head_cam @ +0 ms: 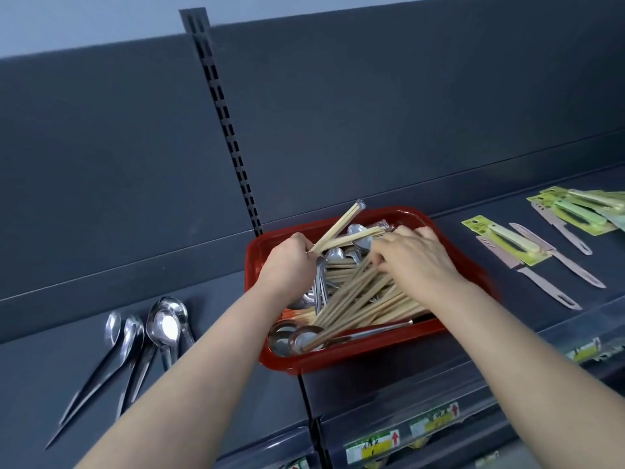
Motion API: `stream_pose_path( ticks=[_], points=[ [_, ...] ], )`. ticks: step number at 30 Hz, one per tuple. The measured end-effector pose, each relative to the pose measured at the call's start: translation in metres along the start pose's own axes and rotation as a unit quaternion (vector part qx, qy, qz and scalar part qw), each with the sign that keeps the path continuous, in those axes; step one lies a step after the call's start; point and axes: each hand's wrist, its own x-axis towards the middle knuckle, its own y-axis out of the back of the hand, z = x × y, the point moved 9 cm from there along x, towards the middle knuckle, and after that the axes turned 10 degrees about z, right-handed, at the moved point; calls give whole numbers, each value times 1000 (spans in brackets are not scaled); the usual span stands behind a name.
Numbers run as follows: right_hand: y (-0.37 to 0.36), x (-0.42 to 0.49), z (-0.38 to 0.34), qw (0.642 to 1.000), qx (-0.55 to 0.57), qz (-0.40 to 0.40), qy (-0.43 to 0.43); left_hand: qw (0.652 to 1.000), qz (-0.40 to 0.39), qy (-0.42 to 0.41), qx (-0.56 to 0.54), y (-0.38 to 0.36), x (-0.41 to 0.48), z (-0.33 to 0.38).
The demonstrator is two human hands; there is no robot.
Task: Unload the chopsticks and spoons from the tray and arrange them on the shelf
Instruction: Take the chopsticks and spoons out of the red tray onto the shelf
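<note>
So the dark shelf (33, 367) has the red tray (355, 358) sitting on it, still pretty full. This looks like mid-unloading. The left hand (287, 262) has its fingers clamped on wrapped chopsticks (338, 228), angled up over the tray. The right hand (416, 255) has its fingers curled round the loose chopsticks (358, 299) heaped on the tray spoons (334, 257). A few shelf spoons (162, 326) are already laid out left. Next up, I'd guess: lift a bunch clear without dragging spoons along, then lay it down near those.
</note>
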Motion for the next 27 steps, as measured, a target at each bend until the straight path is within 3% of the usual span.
stream_pose_path(
  ticks=[3, 6, 13, 17, 21, 27],
  points=[
    [27, -3, 6, 996, 20, 83, -12, 1000, -21, 4, 15, -5, 1, 5],
    [52, -9, 19, 982, 113, 140, -59, 997, -77, 10, 25, -22, -8, 9],
    [29, -20, 22, 974, 200, 80, -66, 993, -105, 17, 54, -44, -20, 15],
    [19, -19, 13, 979, 189, 57, -48, 997, -38, 70, -20, -16, -12, -2],
    [0, -11, -9, 990, 139, -13, -5, 993, 44, 89, -61, 21, -7, -23],
    [-11, 3, -18, 992, 94, -18, -79, 980, 141, 122, -63, 52, -17, -44]
  ],
)
